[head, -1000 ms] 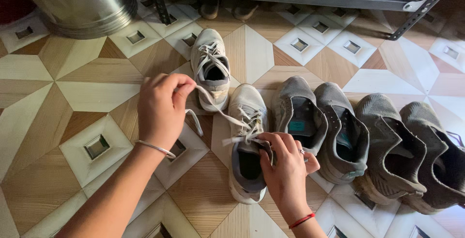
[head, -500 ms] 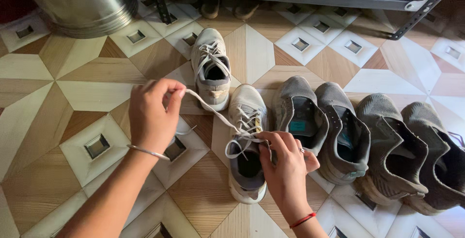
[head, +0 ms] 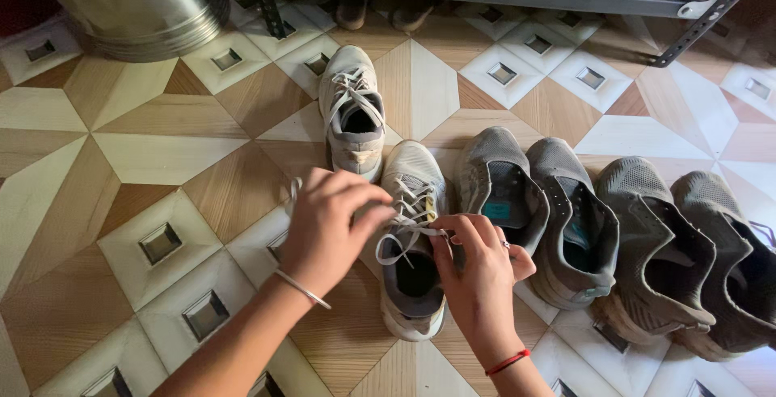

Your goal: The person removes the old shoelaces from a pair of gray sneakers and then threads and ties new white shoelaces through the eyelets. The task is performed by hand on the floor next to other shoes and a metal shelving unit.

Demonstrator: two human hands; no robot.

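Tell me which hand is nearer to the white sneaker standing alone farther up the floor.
Left. The left hand sits just below the lone white sneaker's heel, beside the nearer white sneaker. The right hand is lower and to the right.

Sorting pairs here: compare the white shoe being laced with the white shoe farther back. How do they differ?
The near white shoe is touched by both hands, left hand and right hand, its lace looped loose; the far white shoe lies untouched, laces crossed in place. The far one sits farther left. Both are pale, toes pointing away.
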